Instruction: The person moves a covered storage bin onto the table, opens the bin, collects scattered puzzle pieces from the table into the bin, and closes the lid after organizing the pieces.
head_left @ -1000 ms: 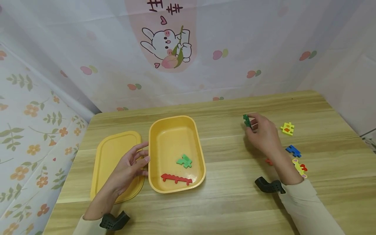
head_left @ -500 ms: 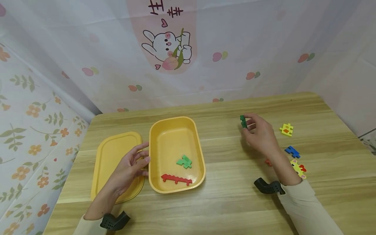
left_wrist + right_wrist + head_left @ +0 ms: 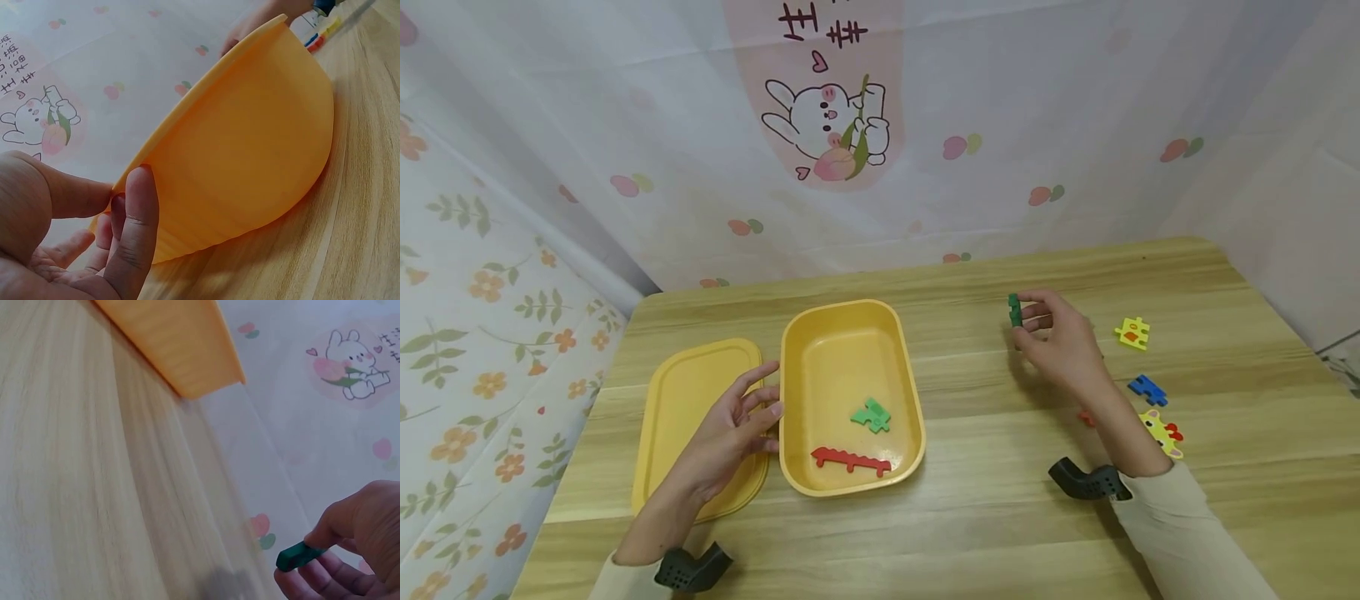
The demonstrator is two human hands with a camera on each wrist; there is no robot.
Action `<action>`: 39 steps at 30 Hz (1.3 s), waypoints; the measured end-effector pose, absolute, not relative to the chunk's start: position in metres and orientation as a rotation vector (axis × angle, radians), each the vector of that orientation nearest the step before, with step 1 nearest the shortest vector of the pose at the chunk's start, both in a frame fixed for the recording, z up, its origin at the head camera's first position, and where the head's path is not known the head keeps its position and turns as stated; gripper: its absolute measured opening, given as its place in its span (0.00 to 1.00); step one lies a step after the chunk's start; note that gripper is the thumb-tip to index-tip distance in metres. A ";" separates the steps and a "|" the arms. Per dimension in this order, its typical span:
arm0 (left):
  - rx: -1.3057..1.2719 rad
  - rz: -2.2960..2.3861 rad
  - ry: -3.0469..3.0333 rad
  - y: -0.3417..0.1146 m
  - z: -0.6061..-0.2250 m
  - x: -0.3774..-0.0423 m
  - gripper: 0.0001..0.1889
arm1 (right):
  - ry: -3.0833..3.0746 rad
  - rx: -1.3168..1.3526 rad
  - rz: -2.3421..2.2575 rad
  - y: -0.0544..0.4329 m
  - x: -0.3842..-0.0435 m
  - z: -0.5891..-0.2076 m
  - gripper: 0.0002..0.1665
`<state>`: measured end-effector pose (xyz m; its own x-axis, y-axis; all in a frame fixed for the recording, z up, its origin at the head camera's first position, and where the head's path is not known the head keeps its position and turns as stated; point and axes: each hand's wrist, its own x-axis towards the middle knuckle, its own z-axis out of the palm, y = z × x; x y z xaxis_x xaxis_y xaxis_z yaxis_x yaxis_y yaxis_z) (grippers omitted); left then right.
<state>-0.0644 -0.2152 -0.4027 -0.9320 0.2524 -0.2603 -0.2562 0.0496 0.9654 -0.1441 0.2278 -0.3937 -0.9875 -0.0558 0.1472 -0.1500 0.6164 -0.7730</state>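
Observation:
My left hand touches the left side of a yellow box with relaxed fingers. In the left wrist view, fingertips lie against its outer wall below the rim. Inside the box are a light green puzzle piece and a long red puzzle piece. To the right, my right hand pinches a dark green puzzle piece above the table. The right wrist view shows that piece edge-on between thumb and fingers.
A yellow lid lies left of the box, partly under my left hand. Right of my right hand lie a yellow piece, a blue piece and an animal-face piece. A red piece is mostly hidden by the forearm.
My right hand has moved slightly left with the dark green puzzle piece. The left hand and the box have stayed in place.

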 end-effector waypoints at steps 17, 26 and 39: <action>-0.008 1.936 1.977 -0.216 -0.403 -0.065 0.37 | -2.750 0.120 1.539 0.221 -0.140 -0.383 0.31; 0.008 1.952 1.936 -0.217 -0.403 -0.065 0.37 | -2.753 0.107 1.665 0.214 -0.139 -0.378 0.33; 0.023 1.946 1.940 -0.217 -0.403 -0.065 0.38 | -2.765 0.151 1.664 0.206 -0.135 -0.371 0.32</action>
<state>-0.0646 -0.2165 -0.4026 -0.9233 0.2833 -0.2595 -0.2605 0.0351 0.9648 -0.1352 0.2063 -0.3709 -0.9917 -0.1256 -0.0282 -0.0339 0.4663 -0.8840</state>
